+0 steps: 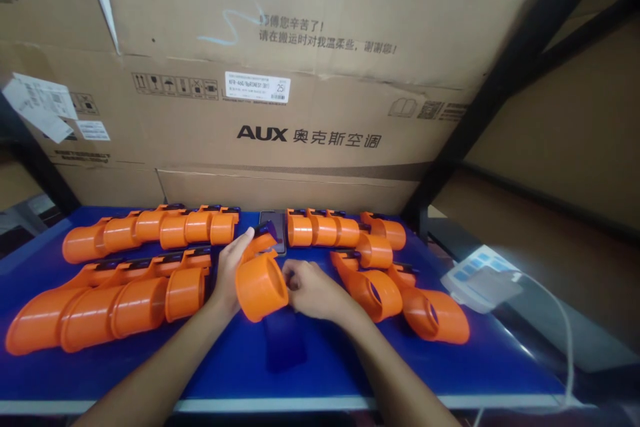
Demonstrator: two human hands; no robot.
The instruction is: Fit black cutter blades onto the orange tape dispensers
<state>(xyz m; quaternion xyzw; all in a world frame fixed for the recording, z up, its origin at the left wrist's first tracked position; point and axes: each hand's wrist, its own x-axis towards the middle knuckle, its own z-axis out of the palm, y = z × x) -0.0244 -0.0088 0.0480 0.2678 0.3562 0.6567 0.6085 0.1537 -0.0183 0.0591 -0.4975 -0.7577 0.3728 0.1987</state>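
1. Ctr of the blue desk (220, 373), twd the front edge: an orange cup (261, 287) w/ a dark-blue clip (270, 227) is held aloft, tilted, round end twd R.
2. L hand (230, 273) grips its L side, fingers closed round it, thumb up nr the clip; fingertips hidden.
3. R hand (313, 290) is at the rim, fingers (296, 273) curled; can't tell from here if they touch or pinch anything.
4. Handling, in my view: keep the L grip firm but not crushing, R fingers square to the rim, light even pressure, clip in sight, elbows off the neighbors.
5. Flanking: similar cups (137, 307) in two rows, L side; loose cups (385, 293) nr R edge; phone (279, 240) flat, ctr rear edge; white device (470, 280), R edge.
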